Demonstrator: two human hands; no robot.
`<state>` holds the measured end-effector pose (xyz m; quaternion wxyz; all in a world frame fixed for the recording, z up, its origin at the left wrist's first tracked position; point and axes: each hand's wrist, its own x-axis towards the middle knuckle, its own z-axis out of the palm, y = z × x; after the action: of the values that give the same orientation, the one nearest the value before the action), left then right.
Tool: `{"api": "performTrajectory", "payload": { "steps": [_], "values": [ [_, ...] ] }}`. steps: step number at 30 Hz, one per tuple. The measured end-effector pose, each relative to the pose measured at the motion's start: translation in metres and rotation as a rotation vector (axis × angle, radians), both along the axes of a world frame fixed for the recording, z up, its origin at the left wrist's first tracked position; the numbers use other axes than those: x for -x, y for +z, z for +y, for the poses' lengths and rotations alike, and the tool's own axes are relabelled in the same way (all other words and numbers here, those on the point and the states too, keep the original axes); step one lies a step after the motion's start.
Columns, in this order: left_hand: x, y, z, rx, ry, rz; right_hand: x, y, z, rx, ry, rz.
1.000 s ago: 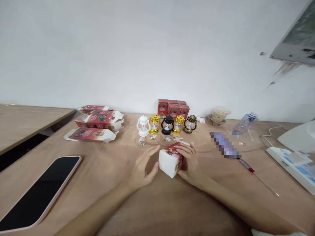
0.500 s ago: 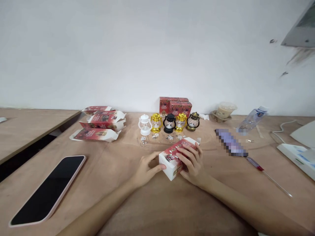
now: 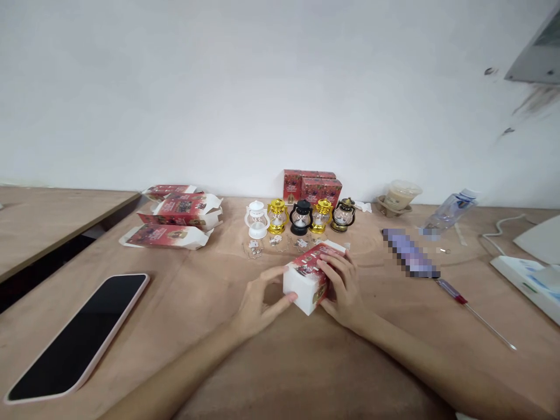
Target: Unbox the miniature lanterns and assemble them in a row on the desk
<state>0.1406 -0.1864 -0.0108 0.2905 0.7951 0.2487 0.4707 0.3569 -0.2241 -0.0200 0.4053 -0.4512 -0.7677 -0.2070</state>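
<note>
A red printed cardboard box lies tilted between my two hands, its white end turned toward me. My right hand is wrapped round its right side, fingers over the top. At the near end, my left hand has its thumb on the white flap and its index finger by the upper left edge. Just beyond the box stands a row of small lanterns: a white one, a gold one, a black one, another gold one and a bronze-black one. Small wire and metal parts lie before them.
Closed red boxes are stacked by the wall. Opened flat boxes lie at the left, with a phone nearer. At the right are a drink cup, a bottle, a screwdriver and a white device.
The box has turned slightly, so more of its white end faces me. My left index finger has come onto its upper edge, while my right hand keeps its hold.
</note>
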Motion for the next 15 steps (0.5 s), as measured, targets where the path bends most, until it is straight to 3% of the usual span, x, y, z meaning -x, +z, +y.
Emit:
{"api": "performTrajectory", "payload": {
  "steps": [3, 8, 15],
  "values": [
    [0.0008, -0.003, 0.0004, -0.229, 0.022, 0.126, -0.0007, 0.0, -0.0007, 0.003, -0.039, 0.01],
    [0.0003, -0.0049, 0.0014, -0.345, 0.045, 0.126, -0.0011, -0.0002, -0.0014, -0.03, -0.034, -0.003],
    [0.0004, -0.0035, 0.0011, -0.245, 0.075, 0.227, -0.0003, -0.0008, -0.0011, -0.054, -0.044, -0.011]
  ]
}}
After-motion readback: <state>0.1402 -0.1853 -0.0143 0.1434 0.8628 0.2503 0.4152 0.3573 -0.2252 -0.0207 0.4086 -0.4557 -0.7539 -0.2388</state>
